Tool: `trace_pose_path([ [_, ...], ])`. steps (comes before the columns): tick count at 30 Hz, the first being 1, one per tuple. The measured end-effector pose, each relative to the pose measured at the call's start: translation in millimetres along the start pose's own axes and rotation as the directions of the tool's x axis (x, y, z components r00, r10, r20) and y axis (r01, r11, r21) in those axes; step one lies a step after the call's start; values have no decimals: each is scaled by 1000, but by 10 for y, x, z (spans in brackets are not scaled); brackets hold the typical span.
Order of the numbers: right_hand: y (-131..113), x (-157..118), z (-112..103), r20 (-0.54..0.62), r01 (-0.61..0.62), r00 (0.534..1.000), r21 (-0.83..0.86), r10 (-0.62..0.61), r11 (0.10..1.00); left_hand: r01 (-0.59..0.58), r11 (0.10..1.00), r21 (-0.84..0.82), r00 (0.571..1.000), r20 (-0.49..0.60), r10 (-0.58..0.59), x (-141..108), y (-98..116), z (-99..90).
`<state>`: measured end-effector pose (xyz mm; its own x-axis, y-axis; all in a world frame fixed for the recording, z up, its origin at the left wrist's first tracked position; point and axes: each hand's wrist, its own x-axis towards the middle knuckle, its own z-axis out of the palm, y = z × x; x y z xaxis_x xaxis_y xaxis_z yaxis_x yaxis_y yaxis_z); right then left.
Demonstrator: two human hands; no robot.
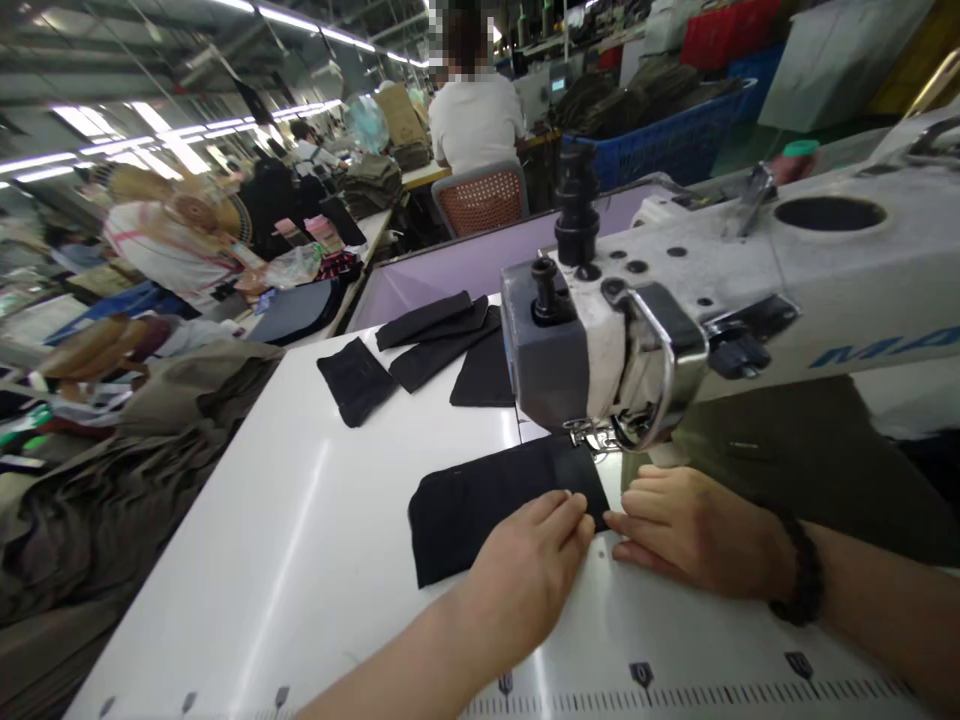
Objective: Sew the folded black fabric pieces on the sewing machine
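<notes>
A black fabric piece [480, 510] lies on the white table of the sewing machine, its far right edge at the presser foot [592, 435]. My left hand [536, 560] presses on its near right part, fingers together and bent at the fabric's edge. Close beside it, my right hand [682, 530], with a dark bead bracelet [799, 570] at the wrist, has its fingers closed and its fingertips at the fabric's right edge. The sewing machine head [585, 340] stands just beyond both hands. Under my right hand's fingers little can be made out.
More black pieces [435, 335] lie at the table's far side, one [356, 380] apart. Olive cloth [795, 450] spreads under the machine arm. Brown cloth [112, 500] is heaped at left. A person [476, 120] sits ahead, near a blue basket [660, 145]. A ruler strip [712, 692] runs along the front.
</notes>
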<state>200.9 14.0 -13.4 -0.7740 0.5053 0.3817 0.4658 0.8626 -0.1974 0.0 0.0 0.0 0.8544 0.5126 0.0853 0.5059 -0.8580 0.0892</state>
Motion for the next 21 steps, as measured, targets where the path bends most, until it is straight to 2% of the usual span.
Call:
trace_pose_path([
  [8,35,4,47,8,-109,994,-36,109,993,26,999,-27,1000,9,-25,46,-142,80],
  [17,82,43,91,12,-246,968,-151,251,957,56,997,-51,998,32,-54,181,-334,50],
  [21,97,43,122,27,-295,952,-191,306,936,68,996,-50,998,-11,-68,243,-394,61],
])
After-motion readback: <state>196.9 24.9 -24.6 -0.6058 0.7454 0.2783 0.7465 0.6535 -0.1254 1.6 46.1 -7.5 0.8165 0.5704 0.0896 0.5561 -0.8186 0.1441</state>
